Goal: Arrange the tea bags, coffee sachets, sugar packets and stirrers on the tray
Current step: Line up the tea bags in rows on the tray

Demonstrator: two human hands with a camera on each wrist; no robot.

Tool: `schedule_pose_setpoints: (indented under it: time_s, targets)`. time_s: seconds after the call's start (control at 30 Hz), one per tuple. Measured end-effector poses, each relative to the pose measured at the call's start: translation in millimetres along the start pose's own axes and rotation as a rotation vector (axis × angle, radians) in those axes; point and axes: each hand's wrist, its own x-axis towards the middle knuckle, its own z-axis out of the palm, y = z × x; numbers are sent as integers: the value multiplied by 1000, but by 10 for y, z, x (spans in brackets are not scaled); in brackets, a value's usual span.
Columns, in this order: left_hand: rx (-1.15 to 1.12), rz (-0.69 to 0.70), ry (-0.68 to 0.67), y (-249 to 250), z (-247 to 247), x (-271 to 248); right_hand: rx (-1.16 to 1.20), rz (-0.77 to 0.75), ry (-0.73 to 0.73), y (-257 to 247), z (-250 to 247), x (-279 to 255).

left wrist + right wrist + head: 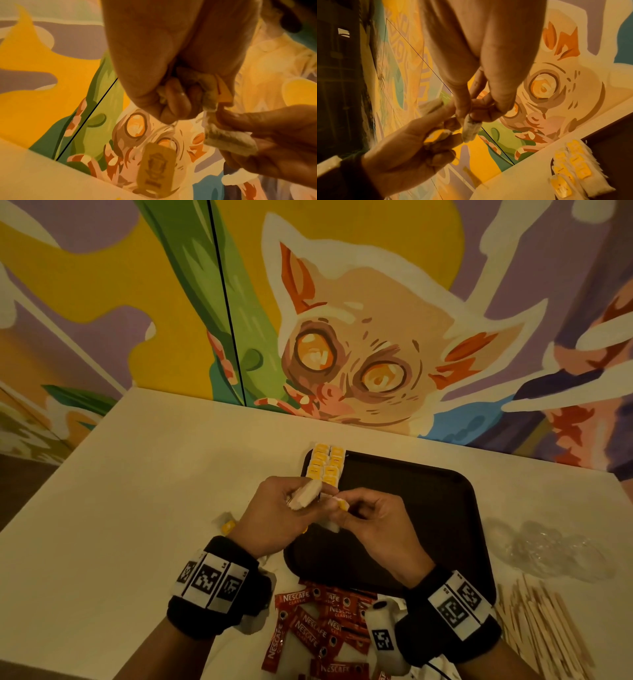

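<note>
In the head view, the left hand (274, 510) gripped a bunch of tea bags (306, 494) in curled fingers above the near left corner of the black tray (442, 508), while the right hand (371, 520) pinched a single tea bag (331, 524) beside it; two rows of tea bags (325, 463) lay along the tray's far left edge, with Nescafe sachets (318, 628) and wooden stirrers (544, 625) on the table (154, 474). In the left wrist view, a yellow tag (158, 166) dangled below the left fingers (176, 100). In the right wrist view, the right fingers (462, 106) were closed on the single bag.
</note>
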Motion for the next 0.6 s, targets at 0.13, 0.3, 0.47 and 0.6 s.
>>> schedule_pose_setpoints:
  time_s: [0.13, 0.3, 0.47, 0.6]
  targets:
    - [97, 111, 43, -36, 0, 21, -2, 30, 13, 68, 4, 0]
    - [197, 119, 43, -175, -11, 13, -64, 106, -88, 228, 51, 9]
    - [171, 47, 72, -261, -4, 8, -57, 128, -105, 350, 114, 58]
    - [89, -162, 188, -339, -14, 40, -86, 176, -72, 595, 130, 189]
